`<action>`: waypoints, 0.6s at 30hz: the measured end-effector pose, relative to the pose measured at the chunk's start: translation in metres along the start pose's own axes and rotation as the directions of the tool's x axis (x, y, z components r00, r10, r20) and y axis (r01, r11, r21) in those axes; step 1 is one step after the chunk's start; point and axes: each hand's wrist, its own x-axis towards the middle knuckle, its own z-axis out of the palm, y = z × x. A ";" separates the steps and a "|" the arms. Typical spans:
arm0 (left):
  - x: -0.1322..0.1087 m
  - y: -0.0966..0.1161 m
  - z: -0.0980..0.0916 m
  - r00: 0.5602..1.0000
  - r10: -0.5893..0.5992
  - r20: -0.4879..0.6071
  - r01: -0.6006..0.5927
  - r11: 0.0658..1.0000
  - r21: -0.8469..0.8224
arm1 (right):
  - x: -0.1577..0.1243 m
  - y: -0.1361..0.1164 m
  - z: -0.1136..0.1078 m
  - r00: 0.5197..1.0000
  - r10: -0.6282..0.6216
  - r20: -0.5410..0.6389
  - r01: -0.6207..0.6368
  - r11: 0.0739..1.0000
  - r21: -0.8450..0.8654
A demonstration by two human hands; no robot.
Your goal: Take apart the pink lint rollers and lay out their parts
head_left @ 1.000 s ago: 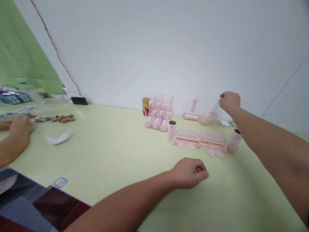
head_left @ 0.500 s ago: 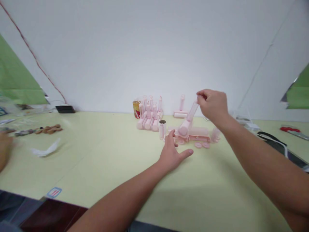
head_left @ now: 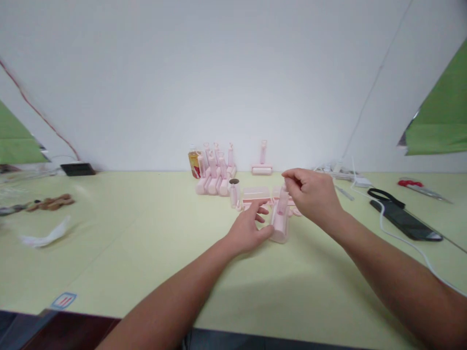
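A pink lint roller (head_left: 279,221) with a clear cover rests on the table in front of me, its handle pointing up. Pinched between the fingers of my right hand (head_left: 310,192) is the top end of that handle. My left hand (head_left: 250,228) is open beside the roller, fingers spread; its thumb tip is at the roller's left side, and I cannot tell whether it touches. Behind the fingers lie pink roller parts and a clear cover (head_left: 256,193), partly hidden by both hands. Left of them stands a paper-cored roll (head_left: 234,187) with a clear handle piece beside it.
Several lint rollers (head_left: 213,182) stand grouped by a yellow bottle (head_left: 194,163); another (head_left: 261,167) stands by the wall. A phone (head_left: 406,221), white cable (head_left: 382,214) and red-handled tool (head_left: 410,183) lie right. Crumpled white film (head_left: 47,238) lies left.
My right hand has lowered the lint roller from a tilted position above the parts onto the table, nearer me. My left hand stays open beside it. The view has turned slightly right.
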 end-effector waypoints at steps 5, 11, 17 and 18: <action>-0.005 0.014 0.002 0.997 -0.024 0.079 0.020 0.999 0.047 | 0.000 -0.024 0.001 0.997 -0.006 0.075 0.003 0.999 0.049; 0.001 0.010 -0.011 0.984 0.020 0.179 -0.056 0.978 0.199 | -0.003 -0.034 -0.001 0.981 0.026 0.192 -0.080 0.956 0.282; 0.010 0.001 -0.033 0.963 0.127 0.238 -0.162 0.978 0.134 | -0.060 0.017 0.027 0.910 -0.009 0.414 -0.171 0.903 0.394; 0.011 -0.001 -0.033 0.964 0.131 0.232 -0.162 0.979 0.121 | -0.072 0.024 0.032 0.891 -0.008 0.454 -0.190 0.902 0.388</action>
